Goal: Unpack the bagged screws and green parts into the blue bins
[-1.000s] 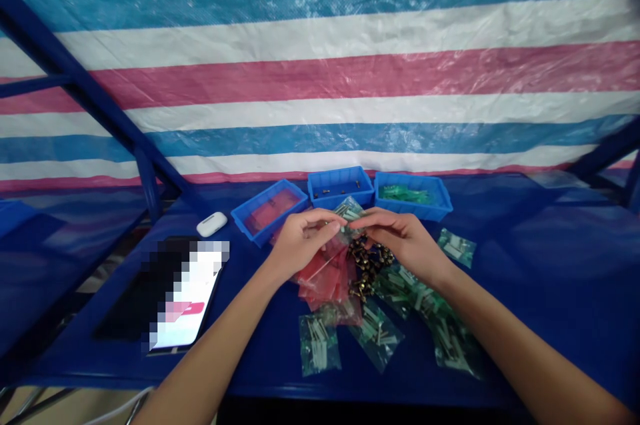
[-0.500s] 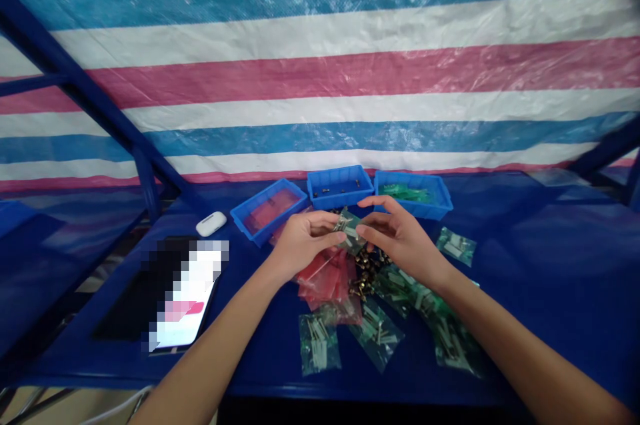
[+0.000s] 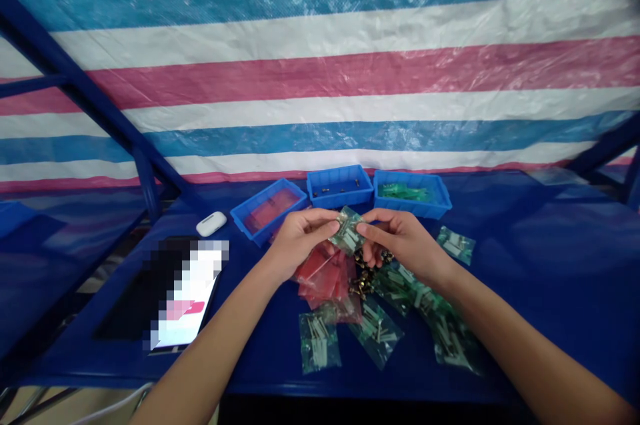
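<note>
Between my two hands is a small clear greenish plastic bag (image 3: 349, 230) with white and metal pieces inside. My left hand (image 3: 303, 238) pinches its left edge between thumb and fingers. On the opposite edge, my right hand (image 3: 395, 236) grips it the same way. Just below the bag lie a heap of brass-coloured screws (image 3: 364, 280) and a stack of red plastic bags (image 3: 326, 278). Filled green bags (image 3: 443, 318) are piled under my right forearm. Two more filled bags, one at the front (image 3: 320, 344) and another beside it (image 3: 377, 332), lie flat on the table.
Three blue trays stand at the back: the left tray (image 3: 256, 233) with red bags, the middle tray (image 3: 340, 198) with a few screws, the right tray (image 3: 440, 212) with green bags. A white case (image 3: 211, 224) and a lit tablet (image 3: 185, 312) lie left. One filled bag (image 3: 456, 244) lies right.
My right hand's fingers have closed onto the bag's right edge; its index finger was raised before. The bag is now spread flatter between both hands.
</note>
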Demonstrator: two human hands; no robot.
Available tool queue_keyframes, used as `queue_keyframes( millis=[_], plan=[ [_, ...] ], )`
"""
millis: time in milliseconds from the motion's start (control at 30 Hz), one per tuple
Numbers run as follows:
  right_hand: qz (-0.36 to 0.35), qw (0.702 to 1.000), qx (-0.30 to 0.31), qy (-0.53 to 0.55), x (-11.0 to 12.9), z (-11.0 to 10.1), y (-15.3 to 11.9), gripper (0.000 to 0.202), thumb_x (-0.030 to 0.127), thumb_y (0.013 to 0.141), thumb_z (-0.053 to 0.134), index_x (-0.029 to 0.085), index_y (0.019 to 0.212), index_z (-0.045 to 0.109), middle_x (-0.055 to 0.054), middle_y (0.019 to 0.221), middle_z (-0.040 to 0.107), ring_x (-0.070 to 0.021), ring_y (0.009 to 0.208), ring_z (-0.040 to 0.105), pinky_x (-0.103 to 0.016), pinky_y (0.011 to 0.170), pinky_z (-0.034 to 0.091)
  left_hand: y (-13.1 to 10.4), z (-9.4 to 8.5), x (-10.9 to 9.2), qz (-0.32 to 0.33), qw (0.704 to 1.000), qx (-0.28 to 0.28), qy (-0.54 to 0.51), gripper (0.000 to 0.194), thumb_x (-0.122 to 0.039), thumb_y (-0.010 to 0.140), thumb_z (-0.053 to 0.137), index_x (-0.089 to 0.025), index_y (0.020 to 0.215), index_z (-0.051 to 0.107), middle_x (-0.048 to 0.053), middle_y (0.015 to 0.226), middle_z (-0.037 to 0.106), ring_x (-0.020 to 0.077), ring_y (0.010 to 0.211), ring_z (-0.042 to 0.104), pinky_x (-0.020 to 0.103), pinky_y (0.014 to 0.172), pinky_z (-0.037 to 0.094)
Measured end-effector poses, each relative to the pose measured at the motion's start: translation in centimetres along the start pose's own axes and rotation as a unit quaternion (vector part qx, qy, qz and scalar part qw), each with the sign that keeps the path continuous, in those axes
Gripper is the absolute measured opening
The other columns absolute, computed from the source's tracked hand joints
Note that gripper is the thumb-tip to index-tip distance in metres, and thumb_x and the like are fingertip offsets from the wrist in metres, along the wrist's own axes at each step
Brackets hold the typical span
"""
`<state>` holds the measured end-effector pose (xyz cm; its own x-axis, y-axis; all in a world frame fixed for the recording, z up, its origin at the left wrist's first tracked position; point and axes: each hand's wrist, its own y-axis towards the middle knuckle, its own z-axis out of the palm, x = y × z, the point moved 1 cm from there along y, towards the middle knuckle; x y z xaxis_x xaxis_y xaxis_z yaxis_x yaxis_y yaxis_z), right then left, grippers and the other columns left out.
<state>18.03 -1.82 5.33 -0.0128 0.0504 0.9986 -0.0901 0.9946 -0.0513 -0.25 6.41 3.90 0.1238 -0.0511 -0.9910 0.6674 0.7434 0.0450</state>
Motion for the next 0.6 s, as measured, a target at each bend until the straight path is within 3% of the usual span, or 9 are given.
queue_keyframes(
  millis=[167, 267, 433, 600],
  plan=[
    [0.004, 0.999, 0.007, 0.038, -0.5, -0.1, 0.2, 0.027, 0.041, 0.086, 0.063, 0.019, 0.101, 0.059, -0.004, 0.065, 0.071, -0.0164, 0.05, 0.065, -0.027, 0.047, 0.051, 0.0, -0.3, -0.1, 0.025, 0.999, -0.001, 0.038, 0.018, -0.027, 0.081, 0.072, -0.018, 0.096, 0.072, 0.005, 0.091, 0.071, 0.0122, 0.068, 0.065, 0.027, 0.064, 0.056],
    [-0.029, 0.998, -0.008, 0.055, -0.6, -0.2, 0.4, 0.022, 0.035, 0.084, 0.066, 0.02, 0.1, 0.064, -0.005, 0.079, 0.073, -0.0177, 0.066, 0.069, -0.03, 0.059, 0.056, 0.1, -0.5, -0.3, 0.071, 0.994, 0.021, 0.079, 0.013, -0.023, 0.08, 0.071, -0.02, 0.093, 0.074, 0.006, 0.106, 0.07, 0.0179, 0.094, 0.067, 0.033, 0.087, 0.054],
    [-0.077, 0.994, -0.075, 0.018, -0.4, -0.4, 0.6, 0.014, 0.02, 0.082, 0.063, 0.022, 0.089, 0.074, -0.001, 0.088, 0.073, -0.0133, 0.078, 0.068, -0.027, 0.077, 0.054, 0.1, -0.5, -0.9, 0.124, 0.977, 0.008, 0.175, 0.018, -0.017, 0.085, 0.061, -0.024, 0.094, 0.075, 0.004, 0.14, 0.052, 0.0241, 0.131, 0.046, 0.043, 0.109, 0.038],
    [-0.055, 0.992, -0.114, -0.003, -0.2, -0.8, 0.6, 0.023, 0.014, 0.077, 0.058, 0.022, 0.088, 0.076, -0.001, 0.086, 0.074, -0.0142, 0.074, 0.067, -0.029, 0.076, 0.053, 0.0, -0.5, -1.1, 0.095, 0.981, 0.003, 0.169, 0.031, -0.011, 0.086, 0.053, -0.025, 0.107, 0.072, 0.004, 0.136, 0.056, 0.0218, 0.129, 0.048, 0.041, 0.109, 0.038]
  ],
)
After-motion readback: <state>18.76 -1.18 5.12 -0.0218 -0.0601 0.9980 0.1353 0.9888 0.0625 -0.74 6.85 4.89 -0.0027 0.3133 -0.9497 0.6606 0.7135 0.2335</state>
